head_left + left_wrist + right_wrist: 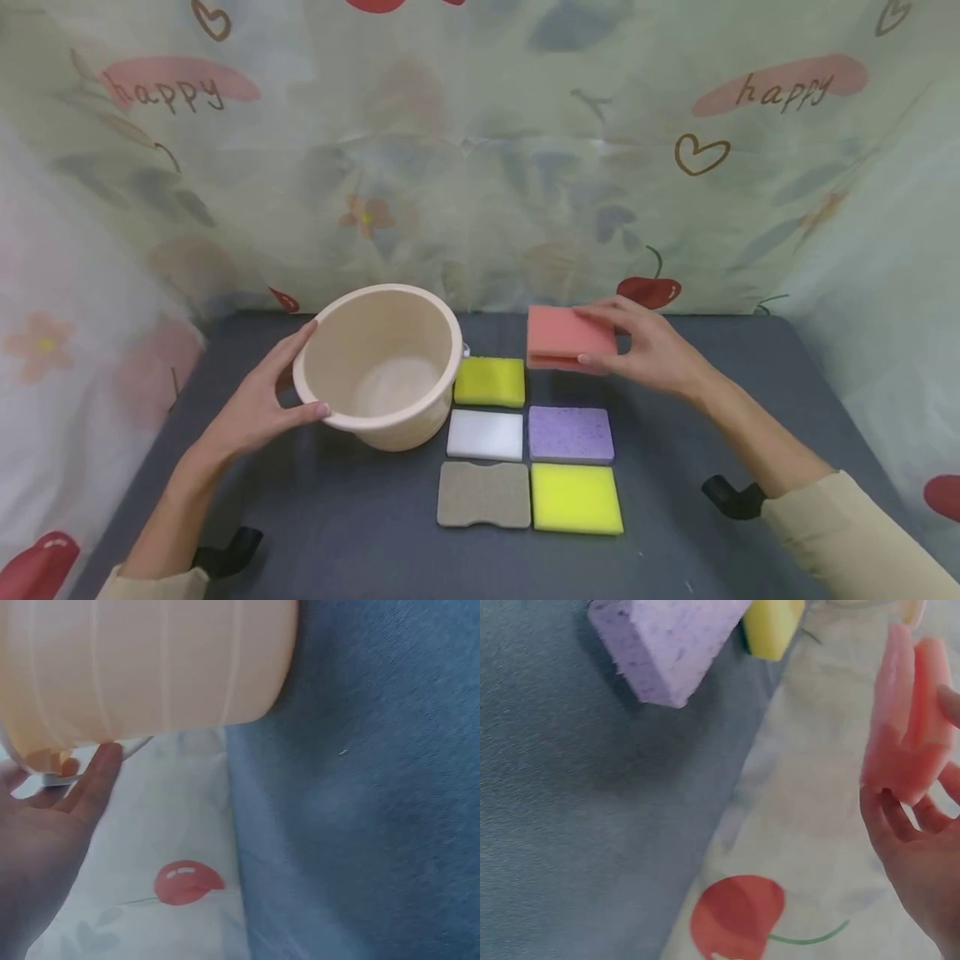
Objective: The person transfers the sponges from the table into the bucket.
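A cream bucket (405,423) stands at the left of the table, its mouth facing up toward the head camera. My left hand (258,404) grips its rim on the left side, thumb at the front; in the left wrist view the fingers (97,780) lie by the rim and white handle. My right hand (660,350) pinches a pink sponge (562,333) by its right end, above the back of the table. That sponge (907,750) has a groove along its edge. Nearest below it lies a purple sponge (572,435).
More sponges lie in two columns right of the bucket: dark yellow (490,382), white (485,435), grey with notched sides (483,495) and bright yellow (576,498). A patterned curtain (465,208) hangs behind the dark table (360,533) and along both sides.
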{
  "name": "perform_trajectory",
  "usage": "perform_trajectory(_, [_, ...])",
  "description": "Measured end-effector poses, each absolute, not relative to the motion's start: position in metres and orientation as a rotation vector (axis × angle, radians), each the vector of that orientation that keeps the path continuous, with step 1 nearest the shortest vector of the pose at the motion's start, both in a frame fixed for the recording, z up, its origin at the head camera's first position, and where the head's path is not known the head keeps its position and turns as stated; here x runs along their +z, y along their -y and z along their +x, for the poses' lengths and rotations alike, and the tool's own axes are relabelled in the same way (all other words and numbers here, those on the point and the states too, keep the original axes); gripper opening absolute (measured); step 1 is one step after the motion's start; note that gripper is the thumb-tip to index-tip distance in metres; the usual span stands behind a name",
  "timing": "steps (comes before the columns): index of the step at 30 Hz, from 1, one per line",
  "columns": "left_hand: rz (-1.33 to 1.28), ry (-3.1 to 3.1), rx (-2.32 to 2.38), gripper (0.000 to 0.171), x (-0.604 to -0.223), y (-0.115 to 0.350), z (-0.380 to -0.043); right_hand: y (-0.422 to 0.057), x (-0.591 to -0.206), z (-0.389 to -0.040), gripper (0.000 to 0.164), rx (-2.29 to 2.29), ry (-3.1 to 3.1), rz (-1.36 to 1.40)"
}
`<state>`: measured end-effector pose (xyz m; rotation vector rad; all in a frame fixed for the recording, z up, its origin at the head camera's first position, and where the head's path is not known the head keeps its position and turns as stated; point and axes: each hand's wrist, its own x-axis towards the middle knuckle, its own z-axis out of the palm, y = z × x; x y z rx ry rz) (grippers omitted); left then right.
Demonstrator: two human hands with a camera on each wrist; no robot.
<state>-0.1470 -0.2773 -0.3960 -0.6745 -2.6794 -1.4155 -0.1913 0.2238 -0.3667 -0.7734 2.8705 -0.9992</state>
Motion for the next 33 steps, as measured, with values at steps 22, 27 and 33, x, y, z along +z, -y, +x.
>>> perform_trajectory(22, [-0.64,2.624,-1.579,0.103,-0.403,0.276,-0.148,-0.17,-0.313,-0.181,0.059,-1.105,-2.847,-0.919])
perform_trajectory(27, [-0.639,2.625,-1.578,0.103,-0.404,0.276,-0.149,-0.157,-0.308,-0.181,0.059,-1.132,-2.83,-0.94])
perform_trajectory(33, [-0.639,2.617,-1.575,0.103,-0.405,0.276,-0.149,-0.138,-0.305,-0.185,0.059,-1.131,-2.806,-1.001])
